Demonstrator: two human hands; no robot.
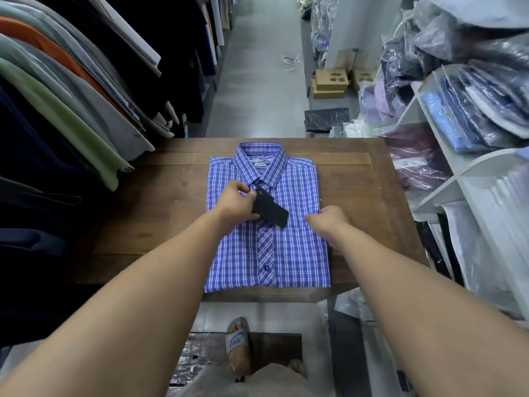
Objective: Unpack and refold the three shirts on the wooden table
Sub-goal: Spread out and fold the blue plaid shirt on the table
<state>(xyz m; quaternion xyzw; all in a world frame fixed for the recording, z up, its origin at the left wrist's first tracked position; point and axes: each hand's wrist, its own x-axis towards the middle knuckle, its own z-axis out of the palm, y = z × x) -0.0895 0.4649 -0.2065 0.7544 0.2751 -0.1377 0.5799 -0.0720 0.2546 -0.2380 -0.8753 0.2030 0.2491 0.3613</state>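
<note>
Your arms are bare from the wrists up to the edge of the view, and your left hand and right hand are bare too. On one foot you wear a grey slide sandal with a wide strap that says NIKE in big blue letters. Your toes stick out the front. Light sandy cloth covers your legs.

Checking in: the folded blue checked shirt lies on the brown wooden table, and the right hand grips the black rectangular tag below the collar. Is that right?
Wrong hand. The head view shows the folded blue checked shirt on the brown wooden table, but the left hand grips the black rectangular tag below the collar; the right hand rests on the shirt's pocket side.
</note>
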